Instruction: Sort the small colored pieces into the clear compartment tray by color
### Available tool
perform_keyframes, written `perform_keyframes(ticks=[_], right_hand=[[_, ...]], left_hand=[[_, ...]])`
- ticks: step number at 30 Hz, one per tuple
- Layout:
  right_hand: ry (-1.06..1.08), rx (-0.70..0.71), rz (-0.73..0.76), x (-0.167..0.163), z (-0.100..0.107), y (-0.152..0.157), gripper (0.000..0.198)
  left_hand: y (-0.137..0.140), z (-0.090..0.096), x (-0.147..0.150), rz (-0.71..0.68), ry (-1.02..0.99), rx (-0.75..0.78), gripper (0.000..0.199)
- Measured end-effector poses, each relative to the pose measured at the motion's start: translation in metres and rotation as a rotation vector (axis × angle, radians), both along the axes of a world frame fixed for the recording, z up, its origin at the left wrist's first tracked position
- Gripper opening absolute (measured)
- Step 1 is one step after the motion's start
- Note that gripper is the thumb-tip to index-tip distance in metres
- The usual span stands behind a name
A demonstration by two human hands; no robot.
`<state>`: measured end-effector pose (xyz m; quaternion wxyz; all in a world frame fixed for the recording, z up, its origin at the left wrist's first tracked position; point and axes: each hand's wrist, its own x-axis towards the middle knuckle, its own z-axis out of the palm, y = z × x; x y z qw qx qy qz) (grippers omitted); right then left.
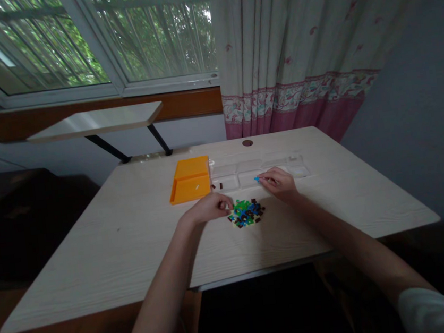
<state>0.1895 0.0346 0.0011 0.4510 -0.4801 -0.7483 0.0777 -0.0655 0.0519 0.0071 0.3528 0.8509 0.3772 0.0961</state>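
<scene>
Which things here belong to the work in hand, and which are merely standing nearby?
Work: multicoloured pile of small pieces, small blue piece in the right hand, clear plastic compartment tray, probably the open orange plastic box.
Apart: pale black-legged shelf, pink-bordered fabric curtain.

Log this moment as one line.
right hand: holds blue piece at clear tray | left hand: at left edge of brick pile | orange case: open, left of tray

A home, judging by floral curtain (288,46), window (154,35) and desk (107,249)
</scene>
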Motion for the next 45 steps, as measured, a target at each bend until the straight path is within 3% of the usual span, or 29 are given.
perform_keyframes(ticks=[9, 15, 22, 29, 35, 45], right_hand=[[-0.105, -0.064, -0.169, 0.019, -0.017, 0.025, 0.024], [-0.110, -0.080, -0.168, 0.018, -0.015, 0.023, 0.026], [-0.149, -0.097, 0.017, 0.002, -0.016, 0.012, 0.022], [-0.306, -0.043, 0.242, -0.023, -0.020, -0.009, 0.023], [-0.361, -0.030, 0.216, -0.026, -0.016, -0.015, 0.022], [-0.361, 0.146, 0.192, -0.023, -0.019, -0.012, 0.017]], left_hand=[[0.000, -0.001, 0.000, -0.010, 0.021, 0.005, 0.017], [-0.001, 0.000, 0.001, -0.040, -0.008, 0.011, 0.014], [-0.004, 0.003, 0.008, 0.009, -0.169, -0.044, 0.023], [-0.001, -0.013, 0.020, 0.067, -0.376, -0.141, 0.026], [-0.001, -0.019, 0.023, 0.091, -0.455, -0.173, 0.029], [-0.004, -0.022, 0.030, 0.113, -0.519, -0.182, 0.032]])
